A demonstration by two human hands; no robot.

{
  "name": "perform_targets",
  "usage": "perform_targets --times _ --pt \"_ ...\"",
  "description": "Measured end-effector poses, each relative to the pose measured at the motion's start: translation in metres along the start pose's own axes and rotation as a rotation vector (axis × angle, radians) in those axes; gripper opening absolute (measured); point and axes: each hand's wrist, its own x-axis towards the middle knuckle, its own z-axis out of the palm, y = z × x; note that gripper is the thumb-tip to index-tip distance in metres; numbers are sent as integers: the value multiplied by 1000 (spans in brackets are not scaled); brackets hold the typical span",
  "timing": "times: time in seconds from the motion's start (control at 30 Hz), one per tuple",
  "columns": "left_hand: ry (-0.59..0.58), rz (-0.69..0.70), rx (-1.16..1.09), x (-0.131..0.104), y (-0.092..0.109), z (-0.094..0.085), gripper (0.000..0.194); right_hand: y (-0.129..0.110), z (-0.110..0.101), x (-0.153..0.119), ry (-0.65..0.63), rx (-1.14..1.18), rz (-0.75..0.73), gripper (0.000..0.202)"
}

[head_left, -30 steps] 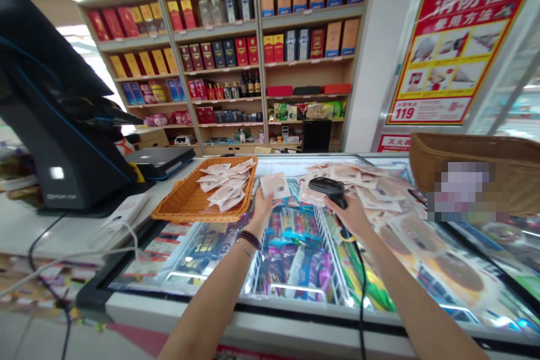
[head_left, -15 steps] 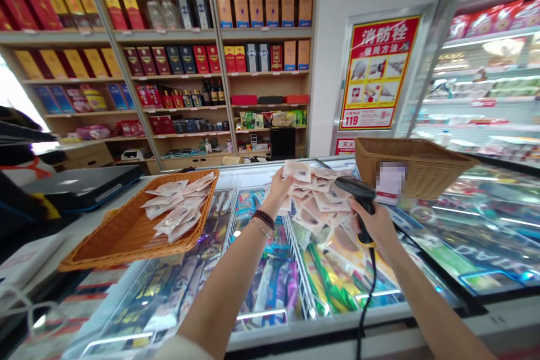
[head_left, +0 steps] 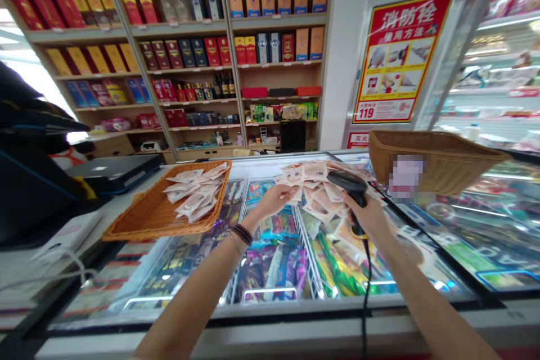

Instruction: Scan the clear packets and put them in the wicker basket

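Observation:
My right hand [head_left: 366, 215] grips a black handheld barcode scanner [head_left: 348, 183] by its handle, and its cable hangs down the front of the freezer. The scanner's head points left over a pile of small flat whitish packets [head_left: 323, 202] on the freezer's glass top. At the pile's left edge, my left hand [head_left: 275, 201] is closed with its fingertips pinched on one packet [head_left: 297, 197]. To the left, an orange wicker tray [head_left: 143, 218] contains several similar packets [head_left: 198, 194].
Under the glass, the freezer [head_left: 270, 310] shows colourful wrapped goods in wire dividers. A brown wicker basket [head_left: 447, 166] stands on the right. At left are a black flat device [head_left: 118, 171] and a white cable [head_left: 71, 259]. Shelves of boxes [head_left: 194, 50] line the back wall.
My left hand has come down and a little left relative to the pile; the packet it held raised now sits lower. The scanner stays in my right hand. The whole view has shifted.

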Motion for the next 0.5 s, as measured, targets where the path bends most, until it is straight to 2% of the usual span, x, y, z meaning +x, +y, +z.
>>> perform_targets --times 0.1,0.2,0.3,0.4,0.5 --pt "79 -58 22 -24 3 -52 19 -9 34 -1 -61 27 -17 53" --pt "264 -139 80 -46 5 -103 18 -20 73 -5 -137 105 -57 52" --pt "436 -233 280 -66 3 -150 22 -34 111 -12 -216 145 -69 51" --pt "529 -375 565 -87 -5 -189 33 -42 142 -20 -254 152 -66 50" --pt "598 -564 721 -102 -20 -215 37 -42 161 -28 -282 138 -68 50"
